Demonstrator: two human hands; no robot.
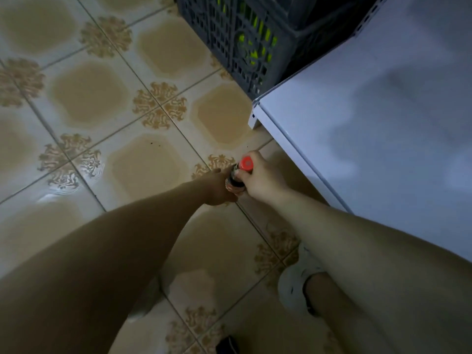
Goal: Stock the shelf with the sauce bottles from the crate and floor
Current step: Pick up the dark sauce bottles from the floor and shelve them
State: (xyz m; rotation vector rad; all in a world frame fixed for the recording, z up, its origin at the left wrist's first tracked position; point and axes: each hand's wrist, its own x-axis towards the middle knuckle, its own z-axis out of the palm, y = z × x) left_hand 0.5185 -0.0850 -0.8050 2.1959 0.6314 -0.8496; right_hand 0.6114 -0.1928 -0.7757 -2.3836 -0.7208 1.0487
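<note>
You have the sauce bottle (235, 180) between both hands, low over the tiled floor (102, 98) and just beside the front edge of the white shelf (383, 98); whether its base rests on the tile or is already lifted cannot be told from this angle. Your right hand (259, 175) is clamped around the neck just under the red cap (246, 163), and your left hand (221, 188) wraps the dark body lower down, its fingers (237, 193) curled beneath it. The bottle looks like glass or hard plastic full of dark liquid, so expect it to be stiff, fairly heavy for its size, smooth-sided and liable to break or crack if it strikes the tile or the shelf edge. Let the left hand on the body carry the weight, and use the neck hold for steering only, since a cap can turn or slip. No brand or label text can be read: the body is mostly hidden and the mark on the cap is too blurred. The grey crate (229, 34) stands further off, beside the shelf, with yellow-green shapes showing through its lattice.
</note>
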